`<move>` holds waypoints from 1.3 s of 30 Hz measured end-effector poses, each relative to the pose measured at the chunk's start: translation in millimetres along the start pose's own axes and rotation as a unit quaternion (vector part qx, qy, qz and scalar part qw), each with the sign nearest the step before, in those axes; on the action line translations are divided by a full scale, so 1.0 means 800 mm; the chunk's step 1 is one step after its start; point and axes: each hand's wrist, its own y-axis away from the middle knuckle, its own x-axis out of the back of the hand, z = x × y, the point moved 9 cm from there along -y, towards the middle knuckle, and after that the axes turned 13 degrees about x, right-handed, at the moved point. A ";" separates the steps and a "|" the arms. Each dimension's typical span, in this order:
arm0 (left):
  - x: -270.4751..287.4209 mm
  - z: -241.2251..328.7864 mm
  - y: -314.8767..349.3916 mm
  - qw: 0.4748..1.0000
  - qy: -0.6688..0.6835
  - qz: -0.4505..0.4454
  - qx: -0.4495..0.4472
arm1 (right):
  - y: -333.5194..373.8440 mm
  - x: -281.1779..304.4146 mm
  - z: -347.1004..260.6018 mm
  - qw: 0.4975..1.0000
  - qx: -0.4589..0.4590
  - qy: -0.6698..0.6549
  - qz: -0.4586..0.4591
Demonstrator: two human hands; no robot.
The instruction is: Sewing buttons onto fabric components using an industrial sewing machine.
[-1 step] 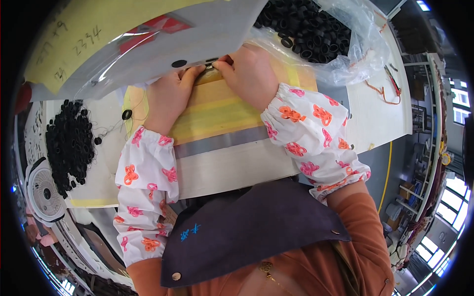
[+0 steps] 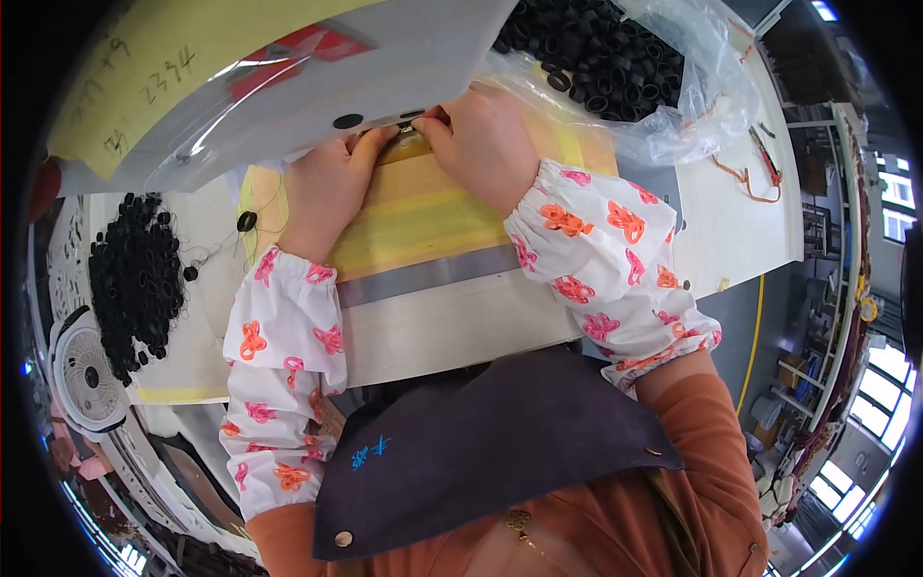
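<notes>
In the head view, the left hand [image 2: 327, 192] and the right hand [image 2: 487, 139] come together at the upper middle of the frame, fingertips near each other around a small dark piece [image 2: 408, 127]. Each hand has its thumb drawn in close to its fingers; whether either is clamped on the piece cannot be told, as it is tiny and partly hidden. The piece lies just below the edge of a grey machine housing [image 2: 404, 58], which fills the upper left and bears a yellow paper [image 2: 82, 106].

Under the hands, a yellow-taped surface [image 2: 413, 231] and a grey strip [image 2: 433, 274] cross the pale counter [image 2: 471, 313]. At the upper right, black rings [image 2: 615, 67] fill a clear plastic bag [image 2: 707, 106]; red-handled snips [image 2: 767, 163] lie right of it. At the left, a heap of black loops [image 2: 139, 279] sits near a white fan [image 2: 91, 375]. A single black loop [image 2: 247, 221] with loose thread lies beside the left wrist.
</notes>
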 end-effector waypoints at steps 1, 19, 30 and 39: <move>0.001 0.000 -0.001 1.000 0.002 0.003 -0.011 | 0.000 0.001 -0.001 1.000 -0.001 -0.001 0.000; -0.004 0.007 -0.008 0.998 0.047 0.022 -0.045 | -0.001 0.011 0.002 0.997 0.054 0.032 0.044; 0.048 -0.016 0.076 0.979 0.014 0.149 -0.136 | -0.002 0.109 0.016 0.945 0.122 0.304 0.002; 0.112 -0.110 0.043 0.974 0.155 0.166 0.022 | -0.011 0.093 0.062 0.919 0.063 0.367 -0.128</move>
